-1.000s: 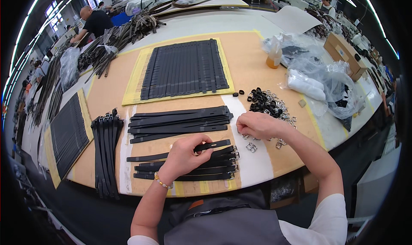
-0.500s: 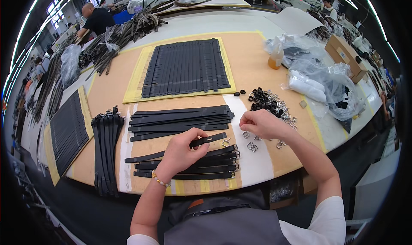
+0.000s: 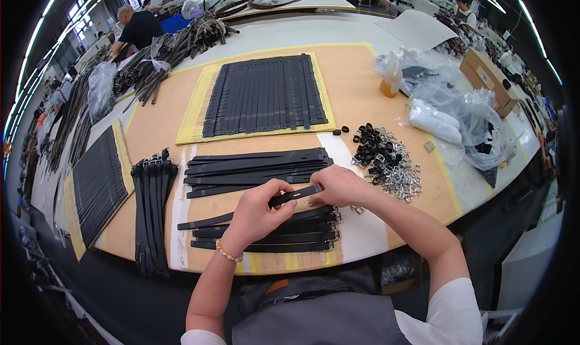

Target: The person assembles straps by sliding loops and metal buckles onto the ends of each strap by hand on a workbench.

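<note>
Black strap (image 3: 304, 192): slanting over the table (image 3: 344, 31), nearside of a board of aligned straps (image 3: 192, 112) and a stack of straps (image 3: 254, 164). Right forearm (image 3: 417, 224): partly screening metal buckles (image 3: 411, 179) beside black loops (image 3: 365, 143). Left hand (image 3: 261, 215): pinching the strap, covering its middle. Right hand (image 3: 339, 185): fingers narrowed at the slotted end; whether they grip it cannot be told.

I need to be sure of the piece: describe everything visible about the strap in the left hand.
The strap is long, narrow, flat and black, smooth and leather-like, with an elongated slot near its right end. It slants, right end higher in the picture, between the farther strap pile and the nearer buckled straps. The left hand grips it, hiding a stretch; the right hand appears to touch its right end. Whether its left end rests on anything is unclear.
</note>
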`<state>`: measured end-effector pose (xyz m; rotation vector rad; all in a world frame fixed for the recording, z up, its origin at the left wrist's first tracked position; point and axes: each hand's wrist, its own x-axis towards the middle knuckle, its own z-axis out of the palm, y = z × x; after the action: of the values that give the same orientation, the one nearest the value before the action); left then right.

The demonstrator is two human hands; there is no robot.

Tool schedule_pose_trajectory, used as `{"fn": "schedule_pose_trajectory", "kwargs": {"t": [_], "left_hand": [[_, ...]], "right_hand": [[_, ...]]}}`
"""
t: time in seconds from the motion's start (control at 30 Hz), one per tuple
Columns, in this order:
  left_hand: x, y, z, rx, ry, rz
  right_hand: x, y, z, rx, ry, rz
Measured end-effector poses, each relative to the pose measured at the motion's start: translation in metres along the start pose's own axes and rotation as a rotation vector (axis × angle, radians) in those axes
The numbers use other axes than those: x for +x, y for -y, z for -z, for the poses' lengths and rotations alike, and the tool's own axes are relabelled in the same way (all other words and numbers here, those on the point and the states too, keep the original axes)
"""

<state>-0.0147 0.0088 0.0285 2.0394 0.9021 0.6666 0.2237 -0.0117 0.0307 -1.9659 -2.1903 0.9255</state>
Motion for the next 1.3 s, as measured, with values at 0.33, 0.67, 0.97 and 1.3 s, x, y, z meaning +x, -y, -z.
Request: {"fn": "schedule_pose_trajectory", "kwargs": {"t": [0.33,0.67,0.97,1.3], "left_hand": [[-0.002,-0.002,0.008,-0.049,-0.062,-0.019],[-0.004,-0.002,0.011,-0.042,-0.044,0.009],[-0.01,-0.004,0.021,-0.088,-0.057,0.0],[-0.009,-0.019,0.008,-0.078,0.079,-0.02]], "right_hand": [[-0.004,0.012,-0.008,0.064,-0.114,-0.099],[0.003,0.012,-0.015,0.056,-0.085,0.04],[-0.017,-0.031,-0.022,1.146,-0.076,0.274],[-0.04,-0.035,-0.011,1.151,0.203,0.364]]}}
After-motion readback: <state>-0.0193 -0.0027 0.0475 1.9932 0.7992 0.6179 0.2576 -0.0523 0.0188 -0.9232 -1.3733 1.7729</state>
